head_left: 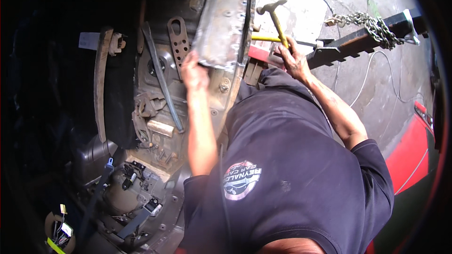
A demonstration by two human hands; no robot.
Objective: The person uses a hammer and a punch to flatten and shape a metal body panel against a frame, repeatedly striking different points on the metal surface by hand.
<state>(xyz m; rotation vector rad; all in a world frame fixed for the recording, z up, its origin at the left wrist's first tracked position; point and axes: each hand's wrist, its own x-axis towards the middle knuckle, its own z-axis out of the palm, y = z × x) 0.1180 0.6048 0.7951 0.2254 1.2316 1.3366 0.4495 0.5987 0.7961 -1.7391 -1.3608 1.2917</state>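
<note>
My left hand (195, 71) presses against the lower edge of a bent grey sheet-metal panel (222, 19) on a stripped car body. My right hand (294, 58) is raised to the right of that panel and grips the wooden handle of a hammer (274, 13), whose steel head points up and left. The hammer head hangs just right of the panel's edge, not touching it. My dark shirt fills the lower middle of the view.
A black steel beam (358, 40) with a chain (372, 24) runs right of my right hand. A perforated bracket (179, 37) and a dark bar (162, 82) lie in the bare car frame at left. Wiring (60, 230) sits lower left. A red body part (409, 153) lies on concrete floor (376, 94).
</note>
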